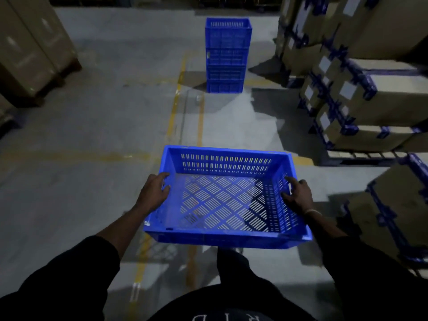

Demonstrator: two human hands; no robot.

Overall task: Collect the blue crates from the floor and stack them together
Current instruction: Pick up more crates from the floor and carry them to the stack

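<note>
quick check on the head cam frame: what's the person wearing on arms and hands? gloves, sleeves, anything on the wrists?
No gloves: both the left hand and the right hand are bare. Dark, apparently black sleeves are pushed up, leaving the forearms uncovered. A thin, light-coloured band circles the right wrist; no band shows on the left. The dark top has pale lettering at the bottom edge, too cropped to read.

White letters on the person's dark shirt (231,306) are cut off and unreadable; box labels (348,91) are blurred
</note>
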